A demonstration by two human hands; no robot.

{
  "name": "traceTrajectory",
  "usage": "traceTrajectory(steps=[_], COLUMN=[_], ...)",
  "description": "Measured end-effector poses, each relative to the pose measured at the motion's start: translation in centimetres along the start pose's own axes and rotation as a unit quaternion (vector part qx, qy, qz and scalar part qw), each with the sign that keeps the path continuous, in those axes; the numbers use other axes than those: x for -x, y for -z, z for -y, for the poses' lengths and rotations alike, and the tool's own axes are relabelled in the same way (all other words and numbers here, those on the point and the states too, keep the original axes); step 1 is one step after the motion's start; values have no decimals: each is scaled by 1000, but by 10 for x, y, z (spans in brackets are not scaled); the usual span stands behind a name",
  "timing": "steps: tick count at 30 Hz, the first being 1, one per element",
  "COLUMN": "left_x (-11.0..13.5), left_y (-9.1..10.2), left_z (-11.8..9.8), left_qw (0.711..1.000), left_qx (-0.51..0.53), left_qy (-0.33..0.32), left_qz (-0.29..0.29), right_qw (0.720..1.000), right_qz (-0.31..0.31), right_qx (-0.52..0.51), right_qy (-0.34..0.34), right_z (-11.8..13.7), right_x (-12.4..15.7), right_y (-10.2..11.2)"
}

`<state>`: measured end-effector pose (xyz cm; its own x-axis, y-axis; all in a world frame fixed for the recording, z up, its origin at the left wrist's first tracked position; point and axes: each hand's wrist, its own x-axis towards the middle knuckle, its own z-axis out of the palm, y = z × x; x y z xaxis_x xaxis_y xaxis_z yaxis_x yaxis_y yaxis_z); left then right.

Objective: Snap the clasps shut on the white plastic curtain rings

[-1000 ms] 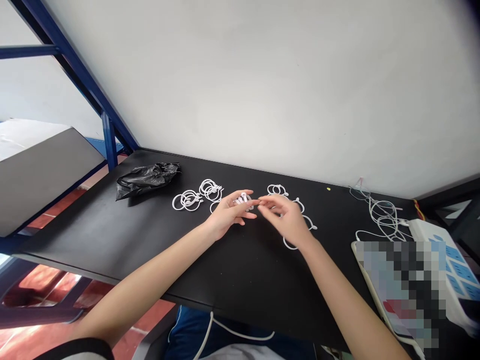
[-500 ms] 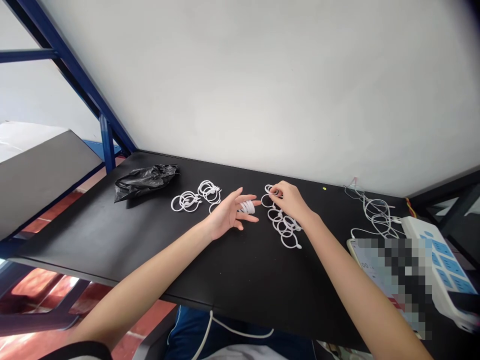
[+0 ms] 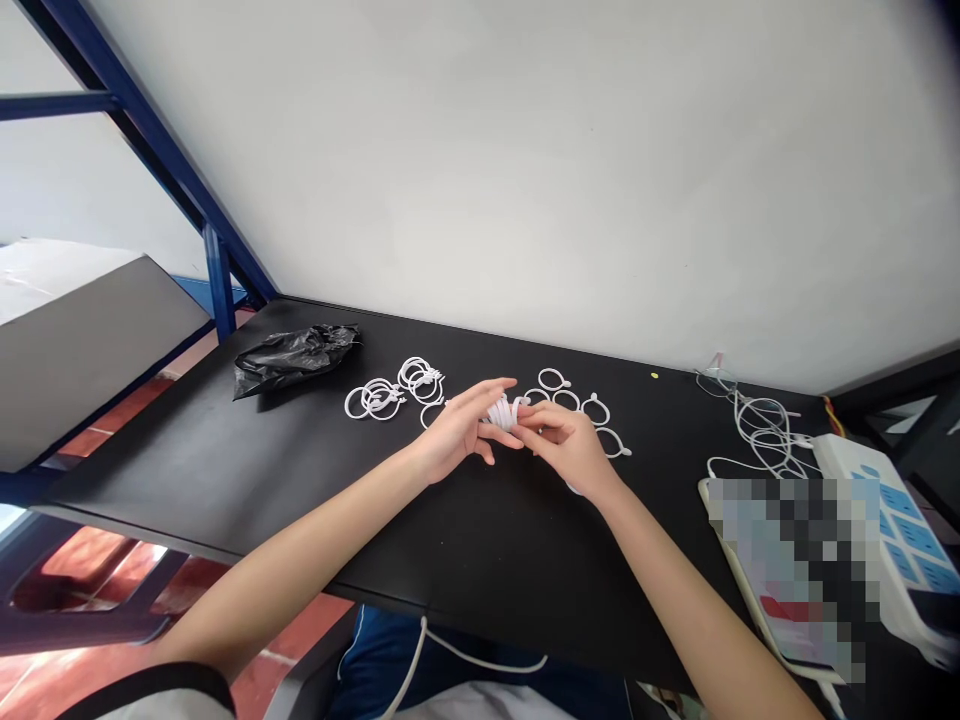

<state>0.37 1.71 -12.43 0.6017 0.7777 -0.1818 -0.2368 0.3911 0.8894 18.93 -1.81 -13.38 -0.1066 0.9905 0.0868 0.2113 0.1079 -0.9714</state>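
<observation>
My left hand point(image 3: 459, 432) hovers over the black table point(image 3: 225, 470) with fingers stretched out, and a stack of white plastic rings point(image 3: 501, 411) is threaded on one of them. My right hand point(image 3: 564, 440) meets it from the right, its fingertips pinched on a white ring at the end of that stack. Loose white rings point(image 3: 581, 405) lie on the table just behind my right hand. Two small piles of bundled rings point(image 3: 394, 390) rest to the left of my left hand.
A crumpled black plastic bag point(image 3: 292, 357) lies at the table's back left. White cables point(image 3: 757, 425), a white and blue power strip point(image 3: 889, 520) and a blurred flat device point(image 3: 780, 560) crowd the right end. A blue metal frame point(image 3: 217, 270) stands at left, beside another dark tabletop.
My right hand reached back to the loose rings, picked one up, and has come back to my left hand's fingertip. The left hand stayed in place.
</observation>
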Motion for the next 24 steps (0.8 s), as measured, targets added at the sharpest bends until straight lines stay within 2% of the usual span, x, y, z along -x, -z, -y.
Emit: traceTrajectory(steps=[4,7,9,11,13,15,17,20,24], left_x=[3,10,16,21,24,25,25,23,14], left_y=[-5,-13,-18,-23,-27,-28,-28,-22,-11], left_z=[5,5,4,3,2,1,0,0,7], left_qw=[995,988,972,941,913,905,909,911,908], left_qx=[-65,-96,-154,-233,-283,-290,-275,-243,-138], left_qy=[-72,-117,-161,-209,-229,-205,-154,-55,77], left_qz=[9,32,73,129,186,234,272,329,388], right_qw=[997,993,990,985,972,957,953,960,966], right_qz=[-32,-36,5,67,140,203,239,259,258], right_qx=[-66,-111,-128,-135,-150,-158,-137,-68,2], right_qy=[1,-31,-60,-87,-116,-135,-127,-78,-2], right_z=[-3,0,4,10,14,16,16,16,19], right_x=[6,8,8,9,11,13,15,18,21], right_y=[3,8,10,10,10,9,8,7,4])
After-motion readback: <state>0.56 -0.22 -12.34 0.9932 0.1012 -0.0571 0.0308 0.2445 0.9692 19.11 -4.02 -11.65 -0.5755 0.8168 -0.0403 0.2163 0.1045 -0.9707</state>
